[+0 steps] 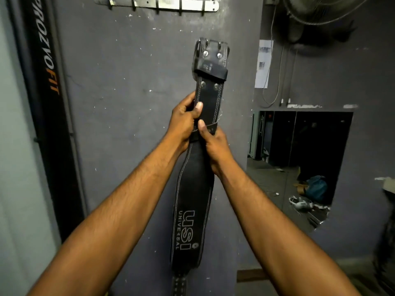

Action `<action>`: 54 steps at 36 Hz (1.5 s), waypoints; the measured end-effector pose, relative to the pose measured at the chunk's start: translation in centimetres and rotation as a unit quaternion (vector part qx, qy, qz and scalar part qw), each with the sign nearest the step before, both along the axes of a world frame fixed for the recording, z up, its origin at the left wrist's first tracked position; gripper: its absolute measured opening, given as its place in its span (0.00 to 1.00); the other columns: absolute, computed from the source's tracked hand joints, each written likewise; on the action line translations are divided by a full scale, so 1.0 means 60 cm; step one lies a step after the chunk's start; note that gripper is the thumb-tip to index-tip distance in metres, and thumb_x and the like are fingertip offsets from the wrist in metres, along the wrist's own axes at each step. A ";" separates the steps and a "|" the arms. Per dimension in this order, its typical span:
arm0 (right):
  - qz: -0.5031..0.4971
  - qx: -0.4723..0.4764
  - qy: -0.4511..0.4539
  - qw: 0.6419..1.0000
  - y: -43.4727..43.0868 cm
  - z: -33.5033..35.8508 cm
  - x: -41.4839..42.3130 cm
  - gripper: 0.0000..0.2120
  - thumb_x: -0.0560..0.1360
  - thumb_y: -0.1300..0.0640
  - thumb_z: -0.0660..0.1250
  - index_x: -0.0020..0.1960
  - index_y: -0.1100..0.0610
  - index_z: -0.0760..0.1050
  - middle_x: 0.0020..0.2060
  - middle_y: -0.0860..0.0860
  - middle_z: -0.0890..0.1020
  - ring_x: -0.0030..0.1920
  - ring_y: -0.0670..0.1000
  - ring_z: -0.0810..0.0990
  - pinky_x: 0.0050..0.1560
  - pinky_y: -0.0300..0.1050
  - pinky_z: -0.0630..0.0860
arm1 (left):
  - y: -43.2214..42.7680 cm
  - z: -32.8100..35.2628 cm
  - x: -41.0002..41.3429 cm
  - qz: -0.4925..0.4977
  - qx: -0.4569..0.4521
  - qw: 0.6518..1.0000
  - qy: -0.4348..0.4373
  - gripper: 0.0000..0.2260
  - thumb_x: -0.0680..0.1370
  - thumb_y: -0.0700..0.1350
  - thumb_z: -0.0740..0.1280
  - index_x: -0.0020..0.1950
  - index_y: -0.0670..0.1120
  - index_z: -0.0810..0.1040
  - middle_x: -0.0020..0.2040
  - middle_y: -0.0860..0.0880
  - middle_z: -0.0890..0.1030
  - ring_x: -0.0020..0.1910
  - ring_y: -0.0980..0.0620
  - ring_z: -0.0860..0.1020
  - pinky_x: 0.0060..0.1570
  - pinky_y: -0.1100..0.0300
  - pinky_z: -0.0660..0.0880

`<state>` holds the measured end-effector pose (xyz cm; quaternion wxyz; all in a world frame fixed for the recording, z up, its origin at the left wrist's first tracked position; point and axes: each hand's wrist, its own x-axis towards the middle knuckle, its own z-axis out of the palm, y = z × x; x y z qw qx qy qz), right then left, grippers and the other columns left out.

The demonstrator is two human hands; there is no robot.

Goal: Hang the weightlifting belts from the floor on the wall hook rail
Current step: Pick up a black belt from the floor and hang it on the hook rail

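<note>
Both forearms enter from 7 and 5 o'clock and meet at frame centre.

The left hand (182, 122) grasps the belt (193, 189) on its narrow strap section. The fingers are wrapped behind the left edge and the thumb is pressed on the front face. The right hand (214, 146) grasps the same strap directly below, where the wide section begins, with its thumb laid across the front. The two thumbs lie just beside each other.

The belt is black leather with pale stitching, held upright in front of the wall (117, 82). Its wide panel, lettered "USI UNIVERSAL", hangs toward 6 o'clock between the forearms. The punched tail end leaves the frame at the bottom edge. The buckle (211, 52) stands uppermost, below the hook rail (164, 4) and apart from it.

The hook rail is a metal strip with several hooks, fixed to the scuffed grey wall at 12 o'clock.

- **9 o'clock:** a black upright post (47, 82) lettered "PROZVOFIT".
- **1 o'clock:** a fan (320, 9).
- **2 o'clock:** a paper sheet (264, 63) on the wall.
- **3 to 4 o'clock:** a rectangular recess (299, 135), opening or mirror, cannot tell which, showing a blue bag (317, 188) on a floor.
</note>
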<state>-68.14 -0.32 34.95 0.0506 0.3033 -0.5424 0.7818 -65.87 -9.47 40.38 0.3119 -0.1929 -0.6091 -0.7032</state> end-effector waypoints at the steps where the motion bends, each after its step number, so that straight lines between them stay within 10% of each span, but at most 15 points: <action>1: 0.008 -0.018 -0.004 1.000 0.001 0.003 -0.003 0.20 0.79 0.55 0.70 0.69 0.59 0.72 0.59 0.61 0.83 0.59 0.60 0.84 0.62 0.63 0.79 | -0.003 0.002 0.002 -0.003 -0.003 1.000 0.000 0.18 0.81 0.33 0.61 0.71 0.41 0.73 0.56 0.47 0.83 0.51 0.54 0.83 0.50 0.60 0.80; 11: -0.022 -0.025 0.059 0.998 0.000 0.030 -0.008 0.18 0.76 0.63 0.73 0.64 0.60 0.75 0.57 0.59 0.85 0.57 0.57 0.85 0.61 0.56 0.81 | -0.085 -0.065 0.026 -0.069 -0.101 0.984 -0.129 0.28 0.77 0.60 0.68 0.76 0.61 0.64 0.72 0.51 0.75 0.65 0.49 0.76 0.62 0.49 0.72; 17: -0.040 -0.011 0.072 0.997 -0.003 0.032 -0.011 0.15 0.77 0.61 0.73 0.60 0.53 0.75 0.54 0.55 0.85 0.51 0.52 0.85 0.52 0.48 0.83 | -0.097 -0.153 0.034 -0.019 -0.215 0.961 -0.172 0.21 0.80 0.38 0.67 0.72 0.50 0.70 0.58 0.44 0.84 0.57 0.46 0.84 0.59 0.48 0.80; 22: -0.053 0.000 0.104 0.993 -0.019 0.030 -0.006 0.17 0.77 0.62 0.71 0.64 0.55 0.73 0.54 0.54 0.84 0.50 0.48 0.85 0.47 0.41 0.82 | -0.083 -0.174 0.033 0.124 -0.219 0.960 -0.123 0.19 0.81 0.41 0.65 0.71 0.53 0.71 0.52 0.46 0.86 0.50 0.47 0.85 0.58 0.44 0.80; 29: -0.077 -0.007 0.127 0.989 -0.026 0.045 -0.006 0.19 0.77 0.63 0.71 0.67 0.58 0.73 0.57 0.53 0.84 0.54 0.48 0.85 0.52 0.43 0.82 | -0.128 -0.220 0.052 -0.054 -0.185 0.965 -0.177 0.24 0.81 0.41 0.66 0.76 0.50 0.66 0.67 0.47 0.79 0.65 0.51 0.79 0.66 0.51 0.76; 36: -0.119 -0.006 0.134 0.984 -0.057 0.041 0.000 0.19 0.77 0.60 0.72 0.66 0.56 0.74 0.58 0.52 0.84 0.57 0.51 0.84 0.60 0.55 0.82 | -0.123 -0.228 0.057 0.139 -0.219 0.956 -0.135 0.17 0.80 0.42 0.66 0.67 0.55 0.73 0.59 0.52 0.82 0.58 0.54 0.81 0.64 0.48 0.77; 42: -0.115 -0.009 0.129 0.985 -0.066 0.050 0.006 0.22 0.77 0.59 0.72 0.69 0.56 0.72 0.63 0.56 0.82 0.60 0.54 0.83 0.60 0.57 0.81 | -0.165 -0.286 0.074 -0.023 -0.183 0.946 -0.266 0.18 0.80 0.51 0.67 0.69 0.52 0.72 0.63 0.49 0.82 0.61 0.50 0.81 0.65 0.46 0.76; 50: -0.143 -0.018 0.116 0.983 -0.067 0.066 0.004 0.23 0.76 0.58 0.73 0.69 0.56 0.73 0.61 0.55 0.83 0.60 0.54 0.83 0.62 0.59 0.80 | -0.154 -0.310 0.069 0.163 -0.244 0.940 -0.176 0.18 0.81 0.48 0.65 0.71 0.52 0.70 0.63 0.52 0.81 0.61 0.53 0.79 0.64 0.55 0.75; 54: -0.148 -0.030 0.123 0.981 -0.065 0.071 0.005 0.19 0.76 0.58 0.73 0.64 0.48 0.74 0.60 0.53 0.83 0.59 0.54 0.84 0.61 0.59 0.80 | -0.160 -0.328 0.077 0.051 -0.204 0.954 -0.213 0.18 0.82 0.52 0.63 0.72 0.55 0.66 0.65 0.54 0.78 0.63 0.55 0.78 0.65 0.52 0.76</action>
